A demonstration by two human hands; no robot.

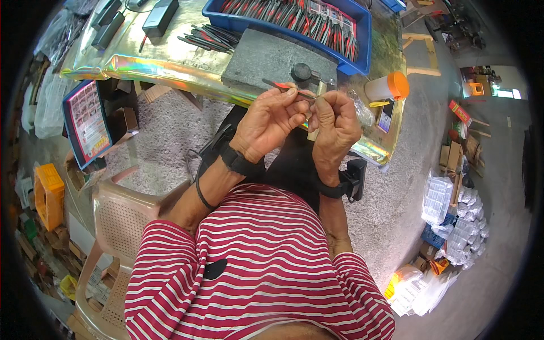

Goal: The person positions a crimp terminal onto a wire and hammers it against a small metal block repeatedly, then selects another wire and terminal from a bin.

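Above the near edge of the table, my two hands meet around a slim red-and-black rod-like piece (276,85) with a thin end. My left hand (265,122) pinches it between thumb and fingers. The fingertips of my right hand (335,127) are pressed together at its thin end; any smaller part there is hidden. Just beyond lies what looks like a hammer (301,71), with a round black head and a wooden handle partly behind my hands. It rests by a grey stone slab (255,59). Several similar dark slim pieces (209,38) lie in a pile left of the slab.
A blue tray (283,33) full of red-and-black pieces stands at the back. On the right is a jar with an orange lid (398,85). Black boxes (160,17) sit at the far left. A plastic chair (122,218) and orange crate (50,195) stand left of me.
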